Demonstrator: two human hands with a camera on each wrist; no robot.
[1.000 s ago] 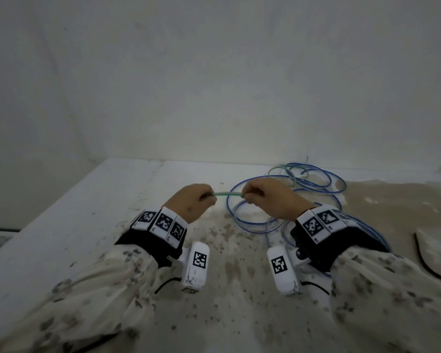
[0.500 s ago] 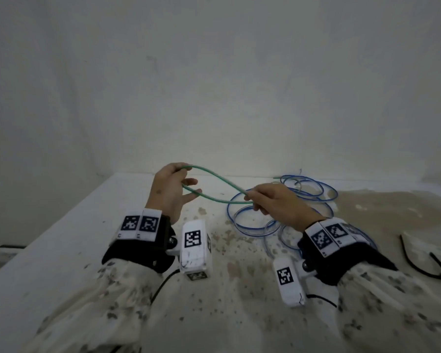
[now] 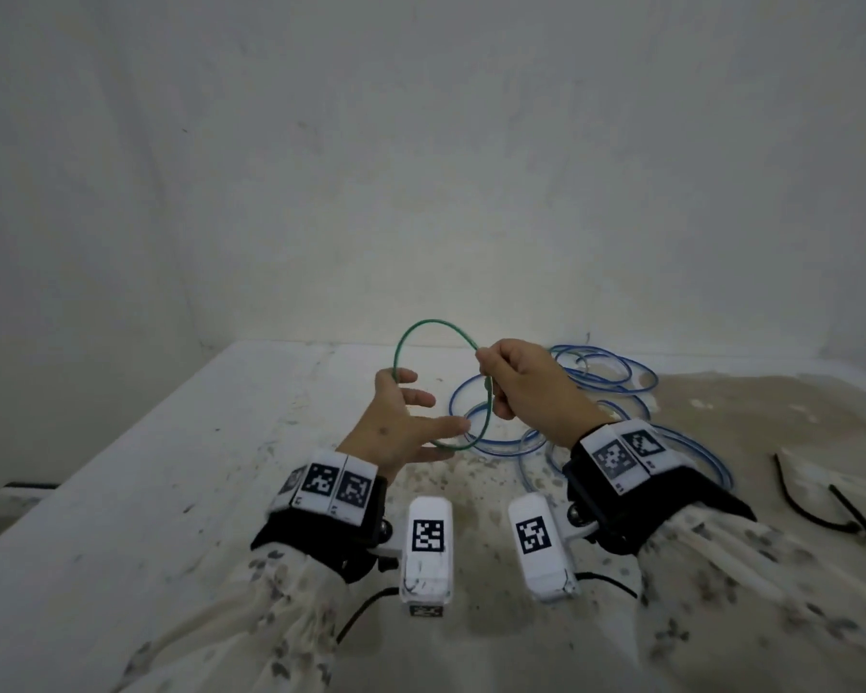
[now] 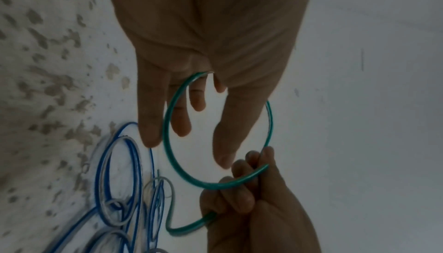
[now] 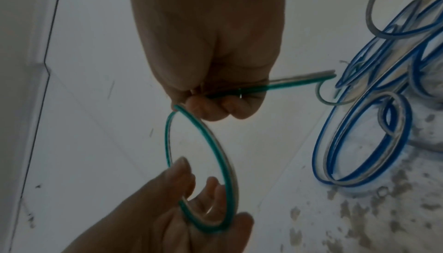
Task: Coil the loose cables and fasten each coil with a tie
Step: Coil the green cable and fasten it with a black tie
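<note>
A green cable (image 3: 423, 323) is bent into one round loop held up over the table. My right hand (image 3: 511, 387) pinches the loop where its ends meet; in the right wrist view the green cable (image 5: 167, 139) leaves that hand (image 5: 208, 48) and its tail runs toward the blue pile. My left hand (image 3: 411, 417) has its fingers spread and nearly straight, and the loop's left and lower side lies across them. In the left wrist view the green cable (image 4: 166, 139) passes over those fingers (image 4: 153, 115). Loose blue cables (image 3: 616, 387) lie in tangled loops on the table behind my right hand.
The white table (image 3: 171, 492) is stained brown in its middle and right. Black ties (image 3: 821, 515) lie on a pale cloth at the far right. A white wall rises close behind, and the table's left edge drops off.
The green cable was a short straight stretch pinched between both hands low over the table. Both hands have risen and the cable now forms a full round loop across my opened left fingers.
</note>
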